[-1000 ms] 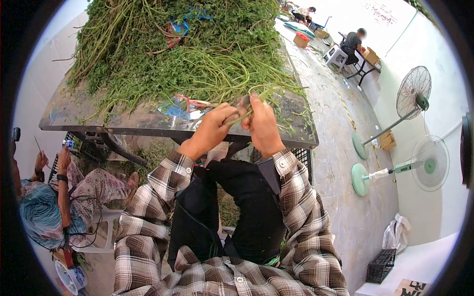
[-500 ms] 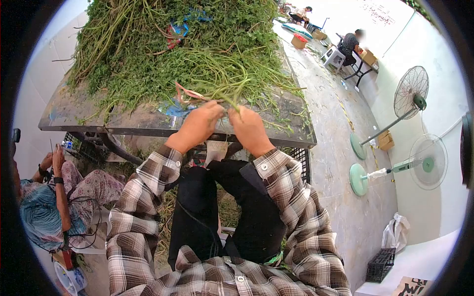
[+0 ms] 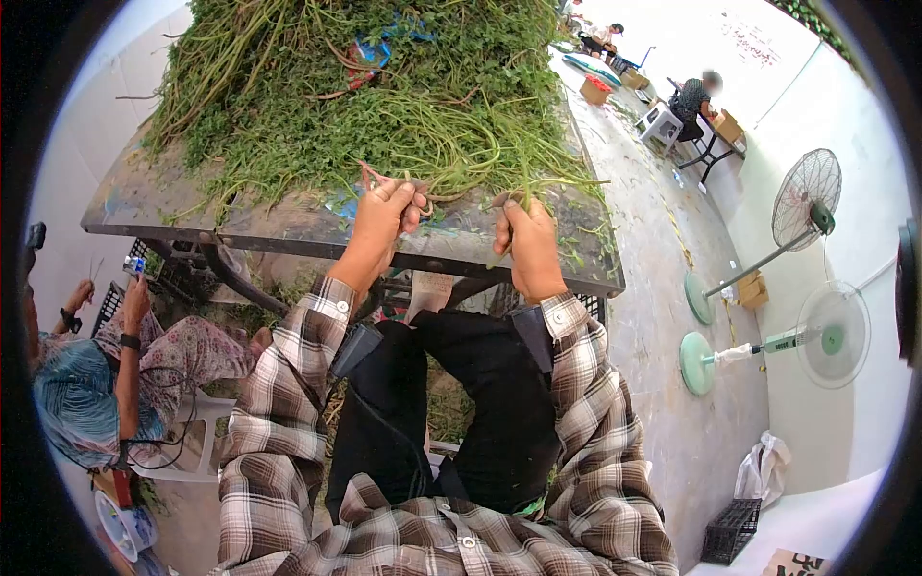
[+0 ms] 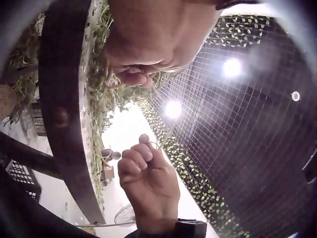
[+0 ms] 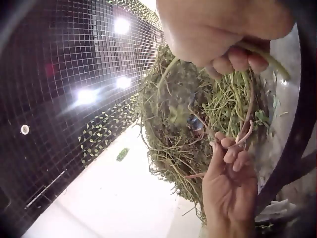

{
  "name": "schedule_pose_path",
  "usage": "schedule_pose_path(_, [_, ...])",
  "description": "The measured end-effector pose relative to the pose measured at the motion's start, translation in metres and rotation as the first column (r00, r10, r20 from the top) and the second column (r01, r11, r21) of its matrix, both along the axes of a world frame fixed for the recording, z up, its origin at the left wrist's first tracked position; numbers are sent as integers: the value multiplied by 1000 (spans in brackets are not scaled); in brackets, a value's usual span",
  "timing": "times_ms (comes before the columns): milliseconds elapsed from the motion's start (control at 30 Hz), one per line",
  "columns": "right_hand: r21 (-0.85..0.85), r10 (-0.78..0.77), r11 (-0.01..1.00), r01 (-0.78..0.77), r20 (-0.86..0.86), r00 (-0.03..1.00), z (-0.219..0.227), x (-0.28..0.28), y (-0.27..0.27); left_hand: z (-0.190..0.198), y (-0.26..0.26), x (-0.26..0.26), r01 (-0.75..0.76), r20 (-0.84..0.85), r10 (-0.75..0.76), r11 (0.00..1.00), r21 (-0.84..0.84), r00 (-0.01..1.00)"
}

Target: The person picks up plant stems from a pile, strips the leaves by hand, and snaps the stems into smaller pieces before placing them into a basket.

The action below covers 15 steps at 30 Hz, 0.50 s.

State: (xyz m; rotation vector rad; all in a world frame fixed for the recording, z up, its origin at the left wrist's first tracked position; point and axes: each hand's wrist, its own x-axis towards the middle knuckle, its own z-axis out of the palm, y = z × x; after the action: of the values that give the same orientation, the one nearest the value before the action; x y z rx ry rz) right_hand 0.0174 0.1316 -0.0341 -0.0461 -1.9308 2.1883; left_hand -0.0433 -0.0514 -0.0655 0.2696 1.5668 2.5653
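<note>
A large heap of leafy green stems (image 3: pixel 317 125) covers the table (image 3: pixel 288 230). The left hand (image 3: pixel 382 226) pinches a pinkish-brown stem at the table's near edge; the right wrist view shows this stem (image 5: pixel 245 138) curling past the left hand's fingertips (image 5: pixel 229 148). To its right, the right hand (image 3: pixel 530 245) has its fingers curled round a green stem, whose cut end (image 5: pixel 282 72) sticks out of the hand in the right wrist view. The two hands are apart, both at the near edge. In the left wrist view the right hand (image 4: pixel 151 183) shows curled fingers.
Blue and red plastic (image 3: pixel 370 62) lies in the heap. A seated person (image 3: pixel 106 384) holds something at the left. Two fans (image 3: pixel 807 197) stand on the right, with a black crate (image 3: pixel 732 530) below. Other people sit at the back. A black crate stands under the table.
The hands, close together before, have moved apart, the left one upward and the right one to the right. The left hand now holds the pinkish-brown stem. The head view has shifted slightly.
</note>
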Motion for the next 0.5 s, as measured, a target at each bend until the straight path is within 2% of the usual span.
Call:
schedule_pose_path(67, [-49, 51, 998, -48, 45, 998, 4, 3, -2, 0, 0, 2, 14, -9, -14, 1000, -5, 1000])
schedule_pose_path(133, [-101, 103, 990, -94, 90, 991, 6, 5, -5, -1, -2, 5, 34, -82, -46, 990, -136, 996])
schedule_pose_path(233, [-9, 49, 999, -48, 88, 995, 6, 4, -10, -3, -1, 9, 106, -47, -119, 968, -228, 992])
schedule_pose_path(267, [70, 53, 996, -56, 46, 998, 6, 5, -10, -3, 0, 11, 105, -47, -119, 968, -229, 992])
schedule_pose_path(300, [149, 60, 987, -60, 5, 998, 6, 6, -11, 1, 2, 16, 142, -61, -168, 942, -303, 984])
schedule_pose_path(333, [148, 60, 987, -60, 5, 998, 7, 7, -10, 7, 4, 21, 176, -71, -218, 910, -376, 973])
schedule_pose_path(400, [170, 111, 978, -123, 77, 991, 10, 9, -9, 12, 7, 26, 217, -69, -263, 897, -384, 962])
schedule_pose_path(500, [198, 149, 966, -168, 108, 983, 15, 13, -13, 20, 11, 32, 238, -94, -278, 921, -307, 956])
